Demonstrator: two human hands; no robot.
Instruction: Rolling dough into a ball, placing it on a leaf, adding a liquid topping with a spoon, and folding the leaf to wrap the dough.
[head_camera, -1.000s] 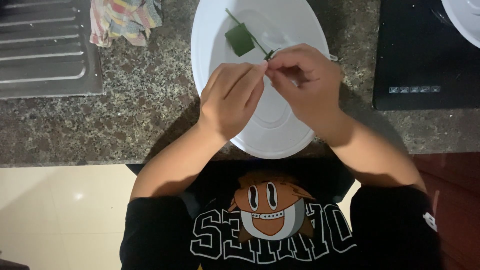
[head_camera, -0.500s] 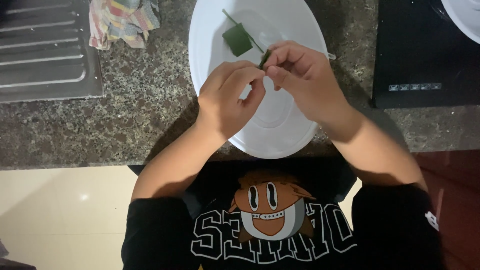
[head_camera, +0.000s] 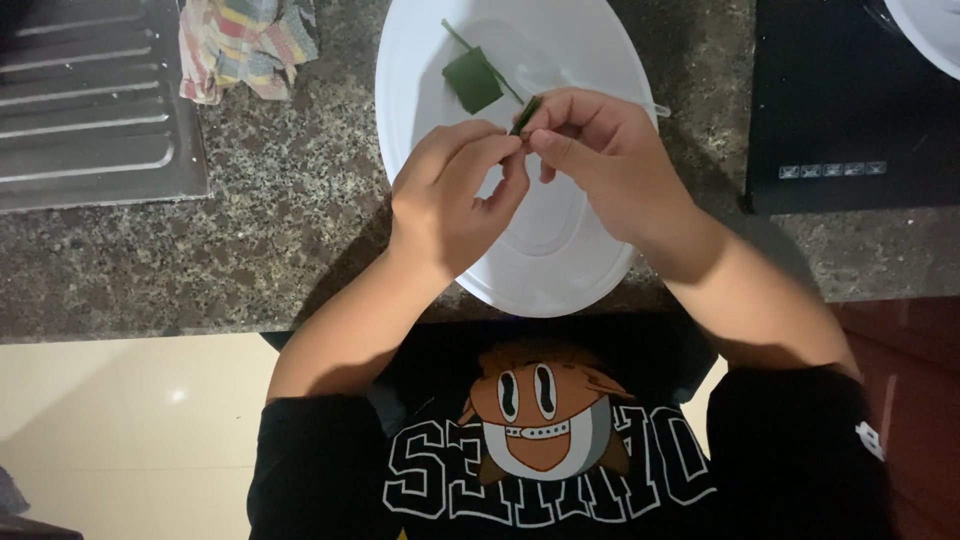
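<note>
Both hands meet over the middle of the white plate (head_camera: 420, 200), and between them sits a small dark green strip (head_camera: 526, 114), a bit of leaf or stem, pinched at the fingertips. The right hand (head_camera: 600, 160) has it, thumb and forefinger closed tight on its lower end, the other fingers curled in; the strip's long axis runs up and slightly to the right, away from the body. The left hand (head_camera: 455, 200) comes in from the other side, fingers closed to a pinch and touching the same spot just below the strip, though whether it actually grips the strip I cannot tell. So the piece lies right at the meeting point, the right hand being the one clearly holding. Just beyond the fingertips, further up the plate, lies a folded green leaf piece (head_camera: 472, 80) with a thin stalk running across it, close but apart. Off left, a striped cloth (head_camera: 245, 45) beside a metal draining board (head_camera: 90, 100); off right, a black cooktop (head_camera: 850, 100). Nothing stands between hands and plate.
</note>
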